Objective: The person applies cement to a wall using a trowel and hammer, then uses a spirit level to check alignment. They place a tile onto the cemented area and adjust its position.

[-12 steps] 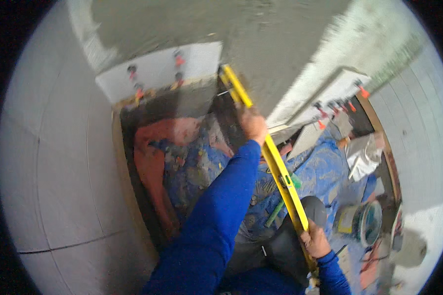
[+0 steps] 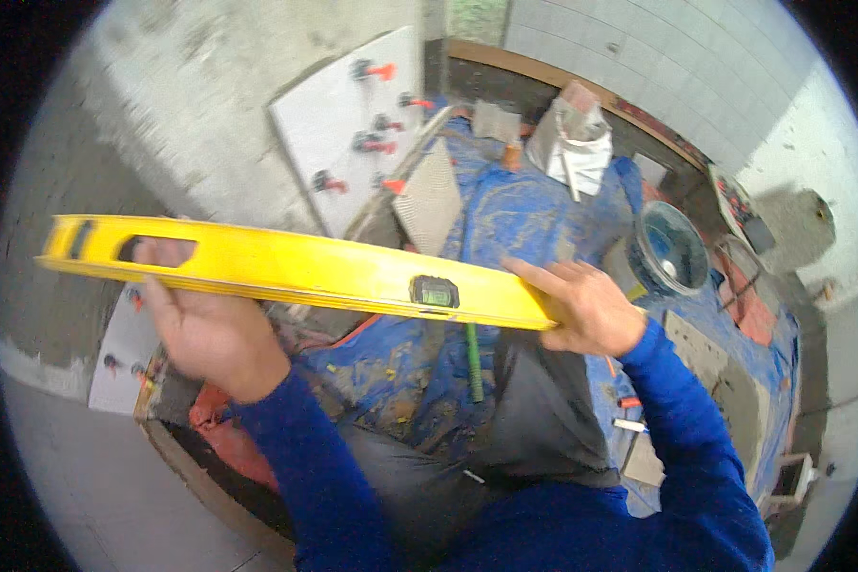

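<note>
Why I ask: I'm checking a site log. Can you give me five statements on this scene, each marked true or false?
1. The left hand and right hand both hold the yellow level. True.
2. The level's green vial lies between the hands. True.
3. All the sheeting in view is white. False: there is a blue sheet.
4. The bucket is right of the white bag in the picture. True.
5. The left hand appears nearer the bucket. False: the right does.
</note>
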The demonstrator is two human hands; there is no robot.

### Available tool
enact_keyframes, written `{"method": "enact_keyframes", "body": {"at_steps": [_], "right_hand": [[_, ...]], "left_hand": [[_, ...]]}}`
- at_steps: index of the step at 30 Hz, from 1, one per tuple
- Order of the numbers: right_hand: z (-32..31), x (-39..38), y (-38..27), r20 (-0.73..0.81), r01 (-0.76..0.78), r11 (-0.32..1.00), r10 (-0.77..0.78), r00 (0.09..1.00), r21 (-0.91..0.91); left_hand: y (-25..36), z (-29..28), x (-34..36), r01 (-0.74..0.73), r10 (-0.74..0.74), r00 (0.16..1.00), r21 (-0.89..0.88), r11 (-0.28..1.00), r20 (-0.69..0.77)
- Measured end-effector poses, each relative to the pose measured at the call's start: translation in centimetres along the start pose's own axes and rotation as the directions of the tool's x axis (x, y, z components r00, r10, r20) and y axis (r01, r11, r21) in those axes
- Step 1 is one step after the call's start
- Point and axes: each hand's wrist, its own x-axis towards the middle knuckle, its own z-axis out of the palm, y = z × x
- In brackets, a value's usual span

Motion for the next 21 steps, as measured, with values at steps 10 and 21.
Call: {"method": "enact_keyframes", "body": {"at_steps": [10,21], "right_hand": [[3.1,4.1,12.6,-0.411,-0.160,0.919,0.310,0.857,0.361],[9.1,12.1,28.5,-0.399,-0.431,0.727,0.666,0.630,0.534]], "left_hand": [[-7.1,6.0,-8.8,0.026,-0.310,0.920,0.752,0.659,0.240],[-7.3,4.6,-9.9,-0.346,-0.451,0.814,0.929,0.132,0.368]]}}
